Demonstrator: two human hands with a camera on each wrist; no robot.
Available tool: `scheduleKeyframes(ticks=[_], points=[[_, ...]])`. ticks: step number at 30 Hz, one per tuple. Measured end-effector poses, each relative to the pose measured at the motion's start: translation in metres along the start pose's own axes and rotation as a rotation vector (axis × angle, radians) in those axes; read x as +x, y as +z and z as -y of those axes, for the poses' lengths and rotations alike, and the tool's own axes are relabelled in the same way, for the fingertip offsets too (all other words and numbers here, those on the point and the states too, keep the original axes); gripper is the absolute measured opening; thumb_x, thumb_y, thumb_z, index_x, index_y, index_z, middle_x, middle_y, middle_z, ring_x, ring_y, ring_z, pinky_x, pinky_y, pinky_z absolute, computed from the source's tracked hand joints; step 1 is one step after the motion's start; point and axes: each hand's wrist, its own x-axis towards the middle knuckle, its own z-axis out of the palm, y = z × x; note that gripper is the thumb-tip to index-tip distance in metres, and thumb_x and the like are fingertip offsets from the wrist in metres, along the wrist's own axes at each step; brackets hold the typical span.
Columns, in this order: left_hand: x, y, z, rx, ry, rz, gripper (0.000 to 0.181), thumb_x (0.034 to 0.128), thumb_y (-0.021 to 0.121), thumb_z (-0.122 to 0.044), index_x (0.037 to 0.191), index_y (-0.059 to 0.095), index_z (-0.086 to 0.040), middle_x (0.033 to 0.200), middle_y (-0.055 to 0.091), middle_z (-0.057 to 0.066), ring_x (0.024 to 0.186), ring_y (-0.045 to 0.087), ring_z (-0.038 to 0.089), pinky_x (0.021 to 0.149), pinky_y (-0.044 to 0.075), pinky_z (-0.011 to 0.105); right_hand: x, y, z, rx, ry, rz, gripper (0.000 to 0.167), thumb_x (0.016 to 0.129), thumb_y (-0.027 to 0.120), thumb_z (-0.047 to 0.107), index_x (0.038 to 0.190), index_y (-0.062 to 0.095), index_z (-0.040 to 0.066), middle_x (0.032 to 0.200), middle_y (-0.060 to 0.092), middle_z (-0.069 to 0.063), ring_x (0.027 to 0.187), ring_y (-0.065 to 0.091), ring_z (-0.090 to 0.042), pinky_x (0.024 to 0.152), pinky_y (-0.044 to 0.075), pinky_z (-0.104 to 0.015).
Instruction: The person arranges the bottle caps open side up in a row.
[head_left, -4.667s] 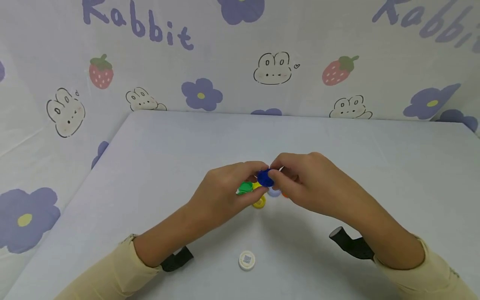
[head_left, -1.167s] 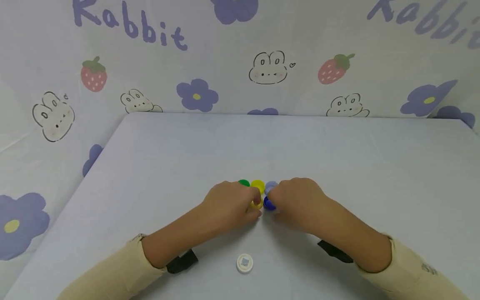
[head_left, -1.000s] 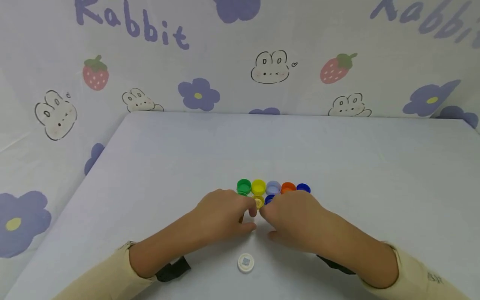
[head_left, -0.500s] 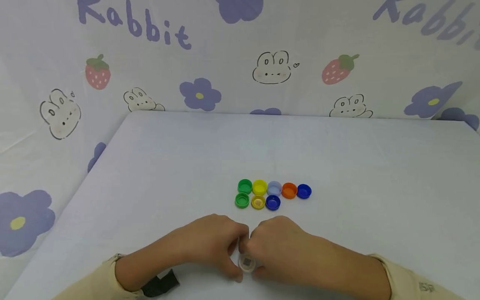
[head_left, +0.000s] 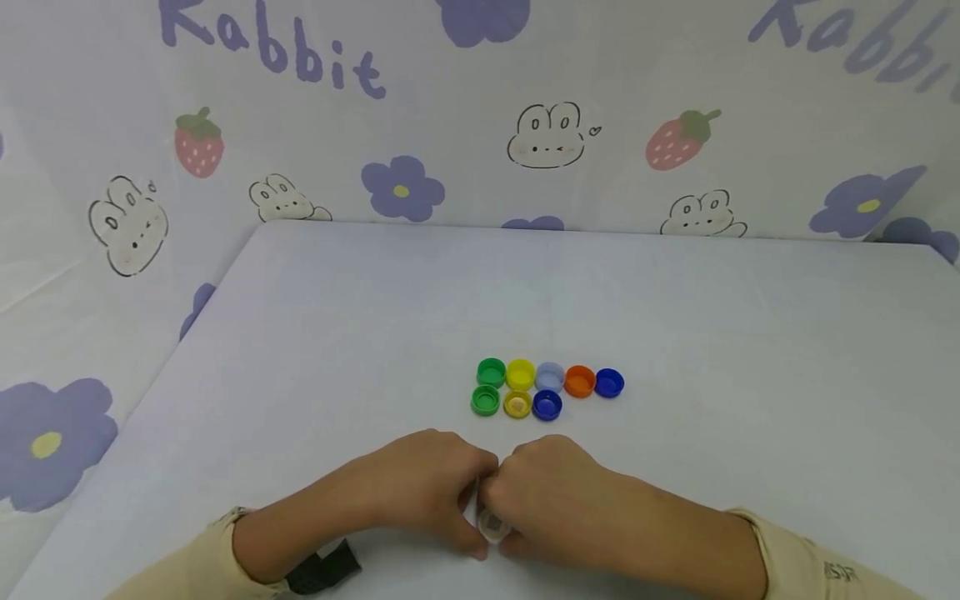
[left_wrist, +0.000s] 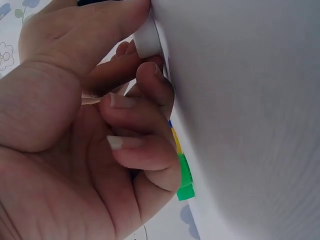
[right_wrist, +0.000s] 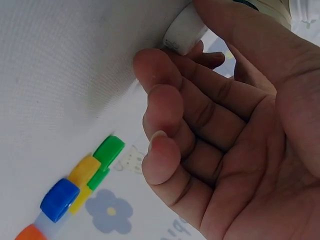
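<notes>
A white bottle cap [head_left: 492, 527] lies low in the head view, between my two hands and partly covered by fingers. My left hand [head_left: 420, 487] comes from the left, its thumb and index finger at the cap's side. In the left wrist view the thumb lies against the white cap [left_wrist: 147, 41], and the other fingers curl inward. From the right, my right hand [head_left: 562, 504] pinches the same cap between thumb and index finger. The right wrist view has the white cap [right_wrist: 186, 31] tilted near the table surface, with the thumb over it.
Beyond the hands, bottle caps stand in two rows. The far row has green [head_left: 491, 372], yellow [head_left: 521, 374], pale lilac [head_left: 550, 377], orange [head_left: 580, 381] and blue [head_left: 610, 383]. Nearer are green [head_left: 485, 401], gold-yellow [head_left: 517, 404] and dark blue [head_left: 547, 405]. A printed cloth [head_left: 465, 100] hangs behind.
The dark blue cap, earlier held up in both hands, now sits in the near row beside the gold-yellow one. Both hands have come back toward the body, to the white cap.
</notes>
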Motion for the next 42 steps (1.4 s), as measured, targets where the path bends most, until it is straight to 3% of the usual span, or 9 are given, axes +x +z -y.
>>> scheduleKeyframes(ticks=[7, 10, 19, 23, 29, 34, 39, 42], points=[[-0.003, -0.001, -0.007, 0.043, -0.021, -0.02, 0.03, 0.0801, 0.088, -0.032, 0.088, 0.062, -0.019, 0.066, 0.056, -0.008, 0.059, 0.05, 0.007, 0.055, 0.04, 0.024, -0.004, -0.008, -0.003, 0.025, 0.017, 0.017, 0.021, 0.083, 0.086, 0.031, 0.086, 0.071, 0.017, 0.061, 0.055, 0.008, 0.051, 0.045, -0.008, 0.045, 0.036, -0.023], [-0.005, -0.004, -0.007, 0.031, -0.021, -0.033, 0.029, 0.0831, 0.085, -0.031, 0.088, 0.06, -0.018, 0.068, 0.056, -0.008, 0.06, 0.05, 0.007, 0.056, 0.041, 0.024, -0.006, -0.011, -0.006, 0.075, 0.001, -0.014, 0.016, 0.083, 0.085, 0.025, 0.091, 0.073, 0.018, 0.064, 0.059, 0.008, 0.053, 0.046, -0.006, 0.046, 0.037, -0.021], [-0.014, -0.014, -0.005, -0.146, 0.065, -0.132, 0.027, 0.0893, 0.078, -0.015, 0.112, 0.064, -0.018, 0.09, 0.064, -0.016, 0.079, 0.059, 0.005, 0.071, 0.051, 0.025, -0.01, -0.018, -0.009, 0.1, 0.008, -0.203, 0.019, 0.087, 0.081, 0.019, 0.09, 0.063, 0.015, 0.06, 0.047, 0.011, 0.053, 0.041, -0.005, 0.05, 0.034, -0.02], [-0.016, -0.019, -0.006, -0.159, 0.09, -0.199, 0.035, 0.0898, 0.077, -0.014, 0.121, 0.06, -0.019, 0.098, 0.062, -0.016, 0.087, 0.06, 0.008, 0.076, 0.052, 0.027, -0.013, -0.027, -0.009, 0.112, 0.067, -0.288, 0.019, 0.089, 0.081, 0.022, 0.09, 0.062, 0.017, 0.063, 0.046, 0.012, 0.054, 0.041, -0.006, 0.051, 0.034, -0.021], [-0.016, -0.017, -0.006, -0.1, 0.121, -0.333, 0.047, 0.0884, 0.078, -0.014, 0.129, 0.056, -0.016, 0.096, 0.061, -0.01, 0.081, 0.058, 0.011, 0.069, 0.052, 0.028, -0.014, -0.032, -0.006, 0.146, 0.135, -0.421, 0.025, 0.097, 0.073, 0.021, 0.081, 0.054, 0.017, 0.061, 0.039, 0.011, 0.053, 0.036, -0.005, 0.048, 0.031, -0.021], [-0.015, -0.014, -0.006, 0.01, 0.149, -0.458, 0.046, 0.0892, 0.078, -0.012, 0.128, 0.055, -0.013, 0.085, 0.058, -0.006, 0.069, 0.053, 0.009, 0.061, 0.049, 0.025, -0.015, -0.034, -0.006, 0.102, 0.192, -0.43, 0.021, 0.1, 0.068, 0.021, 0.083, 0.058, 0.013, 0.058, 0.037, 0.009, 0.051, 0.035, -0.007, 0.045, 0.027, -0.021], [-0.014, -0.013, -0.008, 0.055, 0.159, -0.559, 0.043, 0.0882, 0.081, -0.017, 0.121, 0.054, -0.013, 0.086, 0.06, -0.007, 0.067, 0.052, 0.005, 0.059, 0.048, 0.023, -0.016, -0.036, -0.009, 0.031, 0.254, -0.45, 0.026, 0.095, 0.068, 0.012, 0.073, 0.054, 0.013, 0.053, 0.034, 0.007, 0.048, 0.029, -0.009, 0.043, 0.023, -0.021], [-0.014, -0.012, -0.009, 0.059, 0.155, -0.597, 0.04, 0.087, 0.083, -0.02, 0.116, 0.056, -0.014, 0.088, 0.06, -0.006, 0.07, 0.055, 0.008, 0.06, 0.048, 0.023, -0.016, -0.037, -0.012, 0.042, 0.266, -0.454, 0.034, 0.093, 0.066, 0.008, 0.066, 0.046, 0.015, 0.052, 0.033, 0.006, 0.048, 0.026, -0.009, 0.043, 0.021, -0.021]])
